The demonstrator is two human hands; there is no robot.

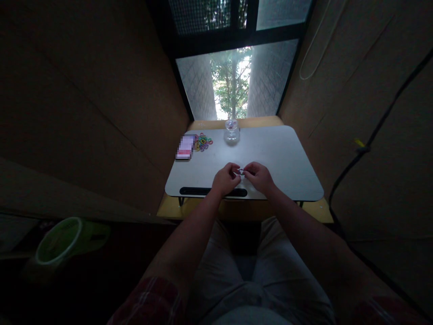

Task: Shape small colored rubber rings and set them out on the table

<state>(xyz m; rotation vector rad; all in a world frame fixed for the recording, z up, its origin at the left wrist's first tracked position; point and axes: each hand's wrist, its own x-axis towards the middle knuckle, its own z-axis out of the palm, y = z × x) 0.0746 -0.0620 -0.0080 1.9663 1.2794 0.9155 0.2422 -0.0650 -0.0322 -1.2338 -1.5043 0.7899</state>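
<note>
Walls of brown board closed in on both sides, and a window stood at the far end with trees showing through it. Between them sat a grey lap desk on a yellow surface; its near edge carried a dark slot, partly covered by the wrists. Open desk surface lay to the right of the hands and behind them toward the far edge, while the left side held things only at its far corner.

Both forearms reached in from below and met near the middle of the desk's near half. The left hand and the right hand were curled, fingertips pinched together on a small item held between them just above the desk. That item was too small and dim to identify; only a pale speck showed between the fingertips.

A clear glass jar stood near the far edge, well apart from the hands, its contents hard to make out. At the far left corner lay a blurred pink and white box, and just beside it a heap of coloured rings. A green fan-like object sat low on the left in deep shadow, its shape unclear.
</note>
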